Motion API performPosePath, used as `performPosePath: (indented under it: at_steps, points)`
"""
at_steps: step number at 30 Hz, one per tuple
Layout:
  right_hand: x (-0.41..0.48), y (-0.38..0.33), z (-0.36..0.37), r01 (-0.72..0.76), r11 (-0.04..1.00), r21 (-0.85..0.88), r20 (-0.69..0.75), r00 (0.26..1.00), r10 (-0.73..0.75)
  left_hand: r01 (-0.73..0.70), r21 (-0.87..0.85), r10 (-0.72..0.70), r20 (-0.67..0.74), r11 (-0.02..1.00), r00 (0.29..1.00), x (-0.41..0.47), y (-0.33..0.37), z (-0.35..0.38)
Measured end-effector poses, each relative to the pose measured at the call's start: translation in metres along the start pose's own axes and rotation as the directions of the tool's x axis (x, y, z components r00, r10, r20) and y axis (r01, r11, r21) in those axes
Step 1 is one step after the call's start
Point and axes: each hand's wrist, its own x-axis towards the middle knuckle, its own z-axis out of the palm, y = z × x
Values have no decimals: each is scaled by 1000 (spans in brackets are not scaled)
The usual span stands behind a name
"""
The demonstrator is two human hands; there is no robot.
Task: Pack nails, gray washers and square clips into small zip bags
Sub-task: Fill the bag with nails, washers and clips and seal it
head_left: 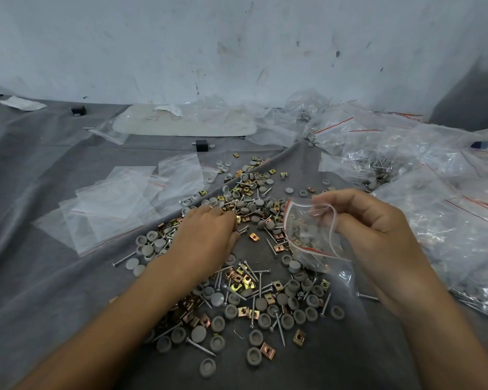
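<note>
Fingers point(335, 197) of right hand point(378, 229) curled, pinching the rim of a small zip bag point(304, 235) at centre-right, just over the parts pile; a few parts show inside it. Knuckles-up on the pile is the left hand point(206, 235), fingertips bent down among the parts; can't tell if they grip anything. Mixed loose at near centre: nails point(261, 280), gray washers point(293, 285), square clips point(244, 278), all on gray cloth point(40, 277). Empty bags point(110, 209) lie flat at left. Filled bags point(434, 170) are heaped at far right.

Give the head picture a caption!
Right hand holds a zip bag; left hand reaches into the pile of parts.
</note>
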Motion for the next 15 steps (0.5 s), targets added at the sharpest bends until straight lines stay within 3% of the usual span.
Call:
performPosePath:
  at_steps: [10, 15]
  points:
    - [0, -1, 2, -9, 1000, -4, -2, 1000, 9, -38, 180, 35, 20, 983, 999, -1, 1, 5]
    - [0, 1, 2, -14, 999, -36, 0, 1000, 14, -26, 124, 19, 64, 992, 998, 0, -1, 0]
